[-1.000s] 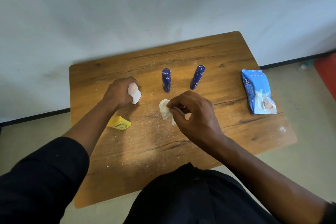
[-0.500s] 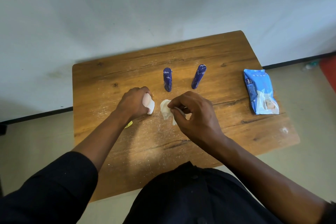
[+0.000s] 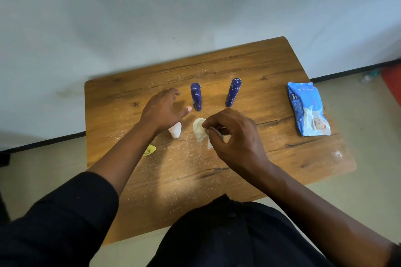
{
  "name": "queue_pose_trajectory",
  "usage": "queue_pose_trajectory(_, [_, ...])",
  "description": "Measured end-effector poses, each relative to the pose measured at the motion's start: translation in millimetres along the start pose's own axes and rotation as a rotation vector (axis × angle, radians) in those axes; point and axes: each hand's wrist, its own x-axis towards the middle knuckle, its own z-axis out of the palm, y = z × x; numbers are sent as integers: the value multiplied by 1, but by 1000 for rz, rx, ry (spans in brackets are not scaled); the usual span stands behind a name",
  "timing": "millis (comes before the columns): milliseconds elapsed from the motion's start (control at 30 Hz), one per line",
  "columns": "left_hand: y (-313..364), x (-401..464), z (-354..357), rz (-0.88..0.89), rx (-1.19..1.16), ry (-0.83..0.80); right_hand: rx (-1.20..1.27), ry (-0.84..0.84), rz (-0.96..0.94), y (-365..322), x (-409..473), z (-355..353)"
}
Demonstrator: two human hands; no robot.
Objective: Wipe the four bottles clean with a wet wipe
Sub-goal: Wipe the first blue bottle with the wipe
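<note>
The right hand [image 3: 234, 136] pinches the wet wipe [image 3: 200, 129]. The left hand [image 3: 163, 110], fingers spread, reaches toward the navy bottle [image 3: 196, 96] at its two o'clock; a careless grab could topple it or the white bottle [image 3: 175, 130] below.

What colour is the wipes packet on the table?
Light blue, with a clear window, in the head view: wipes packet.

Hidden and unclear parts

The left forearm covers most of the yellow bottle [image 3: 150, 150], and the left hand [image 3: 163, 110] overlaps the white bottle's [image 3: 175, 130] top. The right hand [image 3: 233, 135] hides part of the wet wipe [image 3: 200, 129]. Print on the wipes pack [image 3: 308, 109] is unreadable; a red object [image 3: 392, 81] is cut off at the right edge.
</note>
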Motion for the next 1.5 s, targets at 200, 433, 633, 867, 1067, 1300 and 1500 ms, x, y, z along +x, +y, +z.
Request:
queue_pose_trajectory(200, [33, 43, 2, 43, -25, 26, -16, 6, 19, 6, 1, -14])
queue_pose_trajectory(433, [40, 57, 17, -4, 55, 52, -24, 34, 41, 16, 4, -28])
queue_pose_trajectory(633, [52, 39, -4, 29, -145, 77, 4, 55, 95, 20, 5, -40])
queue_pose_trajectory(867, [72, -39, -65, 151, -590, 78, 162, 175, 249, 14, 19, -54])
queue_pose_trajectory(1067, [76, -98, -89, 213, -909, 91, 166, 129, 169, -11, 25, -47])
queue_pose_trajectory(1300, [64, -134, -100, 228, -1034, 251, 5, 29, -54, -39, 24, -30])
queue_pose_trajectory(1500, [63, -152, -100, 203, -981, 301, -19, -4, -147, -63, 24, -15])
